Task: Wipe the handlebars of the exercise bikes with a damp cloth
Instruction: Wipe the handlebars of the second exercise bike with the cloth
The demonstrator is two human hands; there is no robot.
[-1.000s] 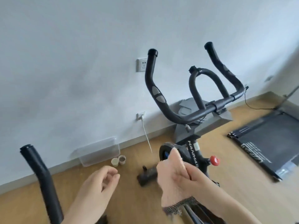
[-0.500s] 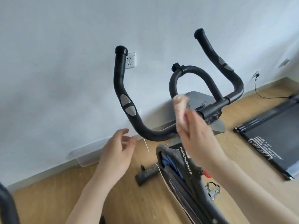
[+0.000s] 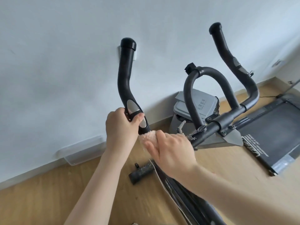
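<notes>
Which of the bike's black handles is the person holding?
The left horn, with silver pads: the left hand grips it and the right hand holds the cloth against it. The right horn and middle loop are untouched.

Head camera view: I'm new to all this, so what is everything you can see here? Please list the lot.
Handlebars: one set, black, centre, on the exercise bike.
Cloth: one, pale pink, on the bar just below the left horn.
Treadmill: one, black, on the floor at right.
Lidded box: one, grey, on the floor behind the handlebars.
Clear tub: one, transparent, on the floor against the wall, left.
Short bar: one, black, on the floor below the hands.
Wall socket: one, white, mostly hidden behind the left horn's tip.
Left hand: grips the left horn.
Right hand: holds the cloth.
</notes>
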